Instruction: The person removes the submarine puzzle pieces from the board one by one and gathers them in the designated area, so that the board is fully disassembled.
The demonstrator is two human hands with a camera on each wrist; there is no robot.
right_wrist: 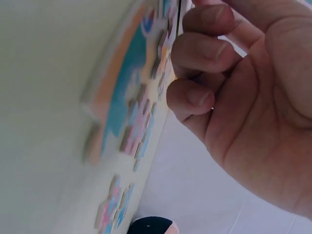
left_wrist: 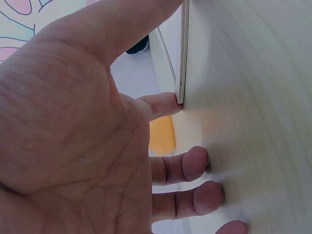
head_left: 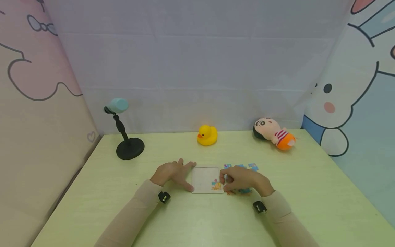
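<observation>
A white puzzle board [head_left: 203, 176] lies flat on the pale green table [head_left: 197, 219], with one coloured piece [head_left: 216, 186] set in its lower right corner. My left hand [head_left: 172, 173] lies open on the table, its straight thumb and forefinger against the board's left edge [left_wrist: 183, 58]. My right hand [head_left: 242, 179] has its fingers curled and pinches the board's right edge [right_wrist: 179, 12]. Under and behind that hand lie several loose puzzle pieces [head_left: 253, 167], printed blue, pink and orange [right_wrist: 131, 126]. My right thumb is hidden in the right wrist view.
A yellow rubber duck [head_left: 207, 135] and a lying doll [head_left: 274, 134] sit at the table's back edge. A black stand with a teal-headed device [head_left: 129, 147] is at the back left. Printed cloth walls close three sides.
</observation>
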